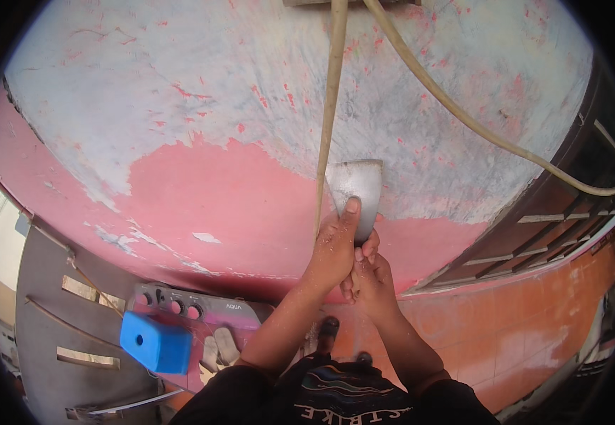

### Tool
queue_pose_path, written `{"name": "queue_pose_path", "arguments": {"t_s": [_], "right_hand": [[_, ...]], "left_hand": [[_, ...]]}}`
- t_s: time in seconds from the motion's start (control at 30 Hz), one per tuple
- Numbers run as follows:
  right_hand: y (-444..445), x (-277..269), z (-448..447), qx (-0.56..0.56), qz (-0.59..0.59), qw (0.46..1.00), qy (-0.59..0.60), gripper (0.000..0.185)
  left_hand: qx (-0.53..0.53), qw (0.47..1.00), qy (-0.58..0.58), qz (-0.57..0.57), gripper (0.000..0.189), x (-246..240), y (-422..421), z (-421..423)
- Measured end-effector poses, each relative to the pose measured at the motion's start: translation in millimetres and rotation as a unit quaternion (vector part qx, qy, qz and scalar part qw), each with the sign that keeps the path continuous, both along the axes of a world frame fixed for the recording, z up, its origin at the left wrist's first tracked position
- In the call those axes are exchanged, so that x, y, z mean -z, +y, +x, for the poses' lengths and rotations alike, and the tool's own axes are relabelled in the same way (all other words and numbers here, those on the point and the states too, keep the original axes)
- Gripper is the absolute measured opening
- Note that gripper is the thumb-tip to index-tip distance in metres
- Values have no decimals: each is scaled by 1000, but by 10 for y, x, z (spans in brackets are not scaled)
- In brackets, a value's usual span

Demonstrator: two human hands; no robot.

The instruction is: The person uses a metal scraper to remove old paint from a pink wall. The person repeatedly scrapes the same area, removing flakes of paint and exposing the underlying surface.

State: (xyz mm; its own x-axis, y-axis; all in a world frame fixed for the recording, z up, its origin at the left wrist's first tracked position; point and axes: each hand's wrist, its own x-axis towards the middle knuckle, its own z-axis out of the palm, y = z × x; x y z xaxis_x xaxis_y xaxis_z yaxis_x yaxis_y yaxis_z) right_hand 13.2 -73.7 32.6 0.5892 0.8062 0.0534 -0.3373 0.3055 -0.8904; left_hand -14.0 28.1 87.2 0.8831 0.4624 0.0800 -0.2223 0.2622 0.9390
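My left hand (335,247) grips a metal scraper (358,183), its thumb laid flat along the wide blade. My right hand (373,276) is closed at the lower end of the scraper, just below the left one; the handle is hidden by the fingers. The blade's broad edge lies at or just over the wall (265,196), where pink paint borders a bared grey-white surface. Ragged edges of paint and small pink flecks mark the wall. Pale dust specks cover my left hand and forearm. A beige cable (330,106) hangs down close to the blade's left side.
A second beige cable (461,114) curves to a dark window frame (520,218) at the right. At the lower left stands a washing machine (211,313) with a blue plastic container (156,342) and a pair of sandals (219,348) on it. Orange tiles (461,340) cover the floor.
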Motion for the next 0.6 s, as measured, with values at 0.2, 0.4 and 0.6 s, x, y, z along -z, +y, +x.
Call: {"name": "queue_pose_path", "arguments": {"t_s": [0.2, 0.4, 0.6], "right_hand": [[-143, 85, -212, 23, -66, 995, 75, 33], [45, 6, -43, 9, -1, 998, 62, 32], [-408, 194, 29, -86, 34, 995, 36, 30]], "left_hand": [[0, 992, 125, -35, 61, 218, -184, -120], [-17, 998, 52, 21, 61, 34, -7, -17], [-31, 984, -10, 177, 60, 422, -212, -307]]}}
